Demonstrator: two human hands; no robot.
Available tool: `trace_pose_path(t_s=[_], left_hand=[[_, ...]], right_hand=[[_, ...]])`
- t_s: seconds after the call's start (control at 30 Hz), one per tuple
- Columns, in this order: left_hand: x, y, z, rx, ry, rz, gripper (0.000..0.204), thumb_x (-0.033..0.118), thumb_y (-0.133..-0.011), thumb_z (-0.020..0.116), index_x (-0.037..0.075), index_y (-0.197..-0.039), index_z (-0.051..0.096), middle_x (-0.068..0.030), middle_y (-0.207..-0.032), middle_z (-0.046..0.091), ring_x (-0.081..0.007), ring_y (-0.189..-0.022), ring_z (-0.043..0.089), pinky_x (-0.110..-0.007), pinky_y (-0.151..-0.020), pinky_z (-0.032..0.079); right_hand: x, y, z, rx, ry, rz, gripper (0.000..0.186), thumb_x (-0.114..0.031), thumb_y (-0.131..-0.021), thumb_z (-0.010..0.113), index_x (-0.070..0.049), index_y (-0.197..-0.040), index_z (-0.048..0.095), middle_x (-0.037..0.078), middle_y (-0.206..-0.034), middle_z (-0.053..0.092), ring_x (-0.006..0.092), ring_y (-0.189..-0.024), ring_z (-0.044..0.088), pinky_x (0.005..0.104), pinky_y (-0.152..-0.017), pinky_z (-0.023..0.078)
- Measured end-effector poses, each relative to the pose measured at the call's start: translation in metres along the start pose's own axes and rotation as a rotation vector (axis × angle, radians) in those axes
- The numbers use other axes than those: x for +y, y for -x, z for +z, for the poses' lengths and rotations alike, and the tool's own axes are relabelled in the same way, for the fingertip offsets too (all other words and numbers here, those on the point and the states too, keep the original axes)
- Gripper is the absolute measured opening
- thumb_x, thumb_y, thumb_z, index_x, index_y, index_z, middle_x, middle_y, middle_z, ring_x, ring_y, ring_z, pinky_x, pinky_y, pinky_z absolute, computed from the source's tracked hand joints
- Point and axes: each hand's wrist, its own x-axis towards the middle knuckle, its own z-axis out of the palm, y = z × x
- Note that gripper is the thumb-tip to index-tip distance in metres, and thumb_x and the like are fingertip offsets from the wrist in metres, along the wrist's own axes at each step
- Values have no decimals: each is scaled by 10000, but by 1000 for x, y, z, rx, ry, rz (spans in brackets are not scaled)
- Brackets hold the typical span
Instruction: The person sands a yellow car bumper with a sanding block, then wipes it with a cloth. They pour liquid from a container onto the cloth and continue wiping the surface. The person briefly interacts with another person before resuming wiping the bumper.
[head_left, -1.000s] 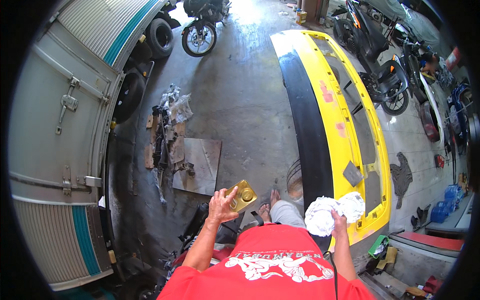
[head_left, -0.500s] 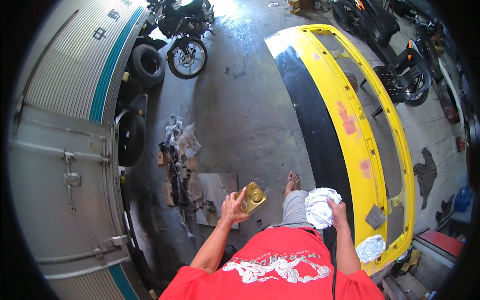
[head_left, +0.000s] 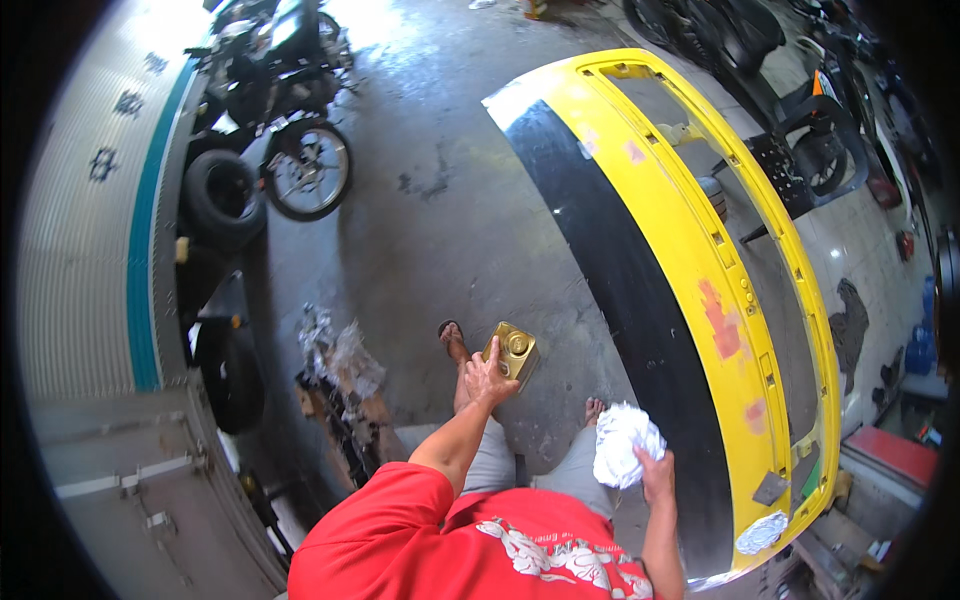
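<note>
Truck side (head_left: 90,250): far left, pale ribbed panel with one teal stripe running down it; dark characters near the top, too small to make out.
Tyres (head_left: 215,195): two counted against the truck, one upper and one lower, both black.
Motorbike (head_left: 290,110): one at upper left, front wheel turned toward the concrete floor (head_left: 440,200).
Scrap pile (head_left: 340,380): crumpled clear plastic and brown board pieces on the floor, left of the feet.
Feet: two in sandals, one just above the left hand, one near the rag.
Left hand (head_left: 487,380): clenched around the near edge of the can, arm stretched forward.
Can (head_left: 512,350): one, small, rectangular, gold metal, round cap on top, held above the floor in front of the knees; no readable label.
Right hand (head_left: 657,475): gripping the rag from below, raised beside the bumper.
Rag (head_left: 625,445): one white crumpled wad, just beside the black band of the bumper.
Bumper (head_left: 690,250): one long yellow car bumper with a black strip along its left side; three orange-pink patches counted on the yellow.
Second rag (head_left: 762,533): white wad lying at the bumper's lower end.
Right edge: red flat object and blue container, partly cut off.
</note>
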Motion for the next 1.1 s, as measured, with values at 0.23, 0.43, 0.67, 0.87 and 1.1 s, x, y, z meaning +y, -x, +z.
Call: trace_pose_path(t_s=[0.23,0.43,0.67,0.87,1.1], left_hand=[[-27,-249,49,-171,-169,286,1251,317,-667,900,354,-1707,206,-179,-1472,448,-405,-1334,489,-525,-1070,451],[-67,-364,127,-55,-106,438,1222,273,-648,915,328,-1689,277,-200,-1452,474,-417,-1271,534,-536,-1046,466],[-134,-392,212,-28,-124,502,1222,266,-668,928,297,-1699,271,-226,-1533,423,-463,-1322,506,-555,-1090,449],[-194,-398,207,-123,-14,628,992,542,-910,788,228,-1711,295,-278,-1749,182,-462,-1539,349,-541,-1241,333],[-267,-408,128,-1210,1881,-235,657,381,-1043,684,42,-1570,486,-134,-1553,565,-251,-1433,534,-412,-1210,427]], right_hand=[[103,63,182,464,-435,166,492,-37,-899,788,70,-1360,653,134,-1269,733,255,-1146,701,414,-1041,522],[150,28,333,241,31,254,481,-114,-883,850,86,-1290,690,161,-1270,729,254,-1154,694,408,-1045,521],[182,-150,456,2,52,36,275,-137,-997,727,-46,-1253,771,180,-1190,752,325,-1100,695,426,-981,525],[164,-247,506,-40,-923,322,421,14,-1002,707,-40,-1411,623,60,-1327,697,186,-1216,675,362,-1046,545],[153,-317,598,-22,-117,354,633,-232,-946,848,23,-1464,588,73,-1277,716,155,-1121,667,320,-954,533]])
